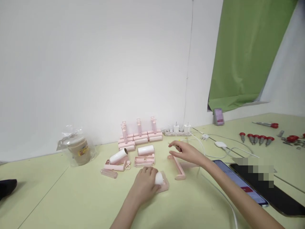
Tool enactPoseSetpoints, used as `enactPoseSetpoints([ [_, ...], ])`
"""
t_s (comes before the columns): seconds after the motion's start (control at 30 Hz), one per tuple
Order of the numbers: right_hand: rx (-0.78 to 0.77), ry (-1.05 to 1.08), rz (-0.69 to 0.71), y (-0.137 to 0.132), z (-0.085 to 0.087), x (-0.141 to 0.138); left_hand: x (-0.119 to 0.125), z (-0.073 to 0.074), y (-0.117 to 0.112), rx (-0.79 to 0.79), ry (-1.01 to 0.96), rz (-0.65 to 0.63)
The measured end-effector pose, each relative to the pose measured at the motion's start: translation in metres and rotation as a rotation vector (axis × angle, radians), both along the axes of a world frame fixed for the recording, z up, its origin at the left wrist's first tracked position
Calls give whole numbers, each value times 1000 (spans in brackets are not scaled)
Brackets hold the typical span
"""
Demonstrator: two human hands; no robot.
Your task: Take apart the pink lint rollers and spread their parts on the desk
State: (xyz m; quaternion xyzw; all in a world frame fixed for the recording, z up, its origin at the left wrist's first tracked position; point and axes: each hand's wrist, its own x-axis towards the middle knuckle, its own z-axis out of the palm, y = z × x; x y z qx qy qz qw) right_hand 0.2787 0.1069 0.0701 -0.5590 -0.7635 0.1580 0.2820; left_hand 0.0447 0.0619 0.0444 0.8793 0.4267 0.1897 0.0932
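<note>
My left hand (145, 183) lies closed around a white roll (159, 178), which rests on a pink lint roller part (164, 187) at the table's middle; the fingers hide part of both. My right hand (187, 153) hovers with fingers apart, holding nothing, just above a pink L-shaped handle piece (179, 168). Left of the hands lie two more white rolls, one tilted (118, 156) and one lying level (146, 150). Near them are a pink case (144, 160), a pink handle (115, 167) with a heart-shaped loop, and a clear pink tube (109, 173).
Several assembled pink lint rollers (140, 139) stand against the wall beside a power strip (177, 133). A bagged tub (79, 149) sits left. On the right are phones (240, 183), white cables (220, 145), red-handled tools (256, 139) and scissors (265, 124).
</note>
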Motion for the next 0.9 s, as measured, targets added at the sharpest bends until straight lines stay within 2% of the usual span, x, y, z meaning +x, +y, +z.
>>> enactPoseSetpoints([
  [0.07, -80, -197, 0, 0, -6, 23, 6, -13, -1, 60, 58, 4],
  [0.13, -171, -361, -33, -1, -18, 38, 12, -20, -3, 98, 117, 31],
  [0.2, -231, -481, -71, -1, -31, 45, 20, -22, -5, 83, 140, 38],
  [0.27, -228, -550, -74, -2, -40, 44, 25, -23, -5, 67, 134, 17],
  [0.37, -132, -565, -3, -5, -43, 31, 24, -24, 4, 51, 102, 0],
  [0.43, -44, -528, 30, -9, -39, 19, 13, -23, 16, 35, 56, 4],
  [0.57, 112, -401, -37, -15, -29, 0, -17, -13, 36, -11, -105, 2],
  [0.63, 174, -340, -43, -21, -25, -8, -26, -5, 35, -39, -230, 18],
  [0.7, 228, -312, 28, -30, -22, -17, -27, 0, 25, -71, -354, 76],
  [0.73, 248, -310, 86, -36, -21, -22, -26, 1, 18, -127, -416, 89],
  [0.77, 273, -323, 156, -43, -21, -29, -24, 1, 10, -250, -490, 69],
  [0.87, 398, -459, 366, -65, -28, -52, -23, -12, -18, -837, -736, -75],
  [0.9, 449, -521, 420, -73, -33, -60, -25, -18, -27, -981, -785, -79],
])
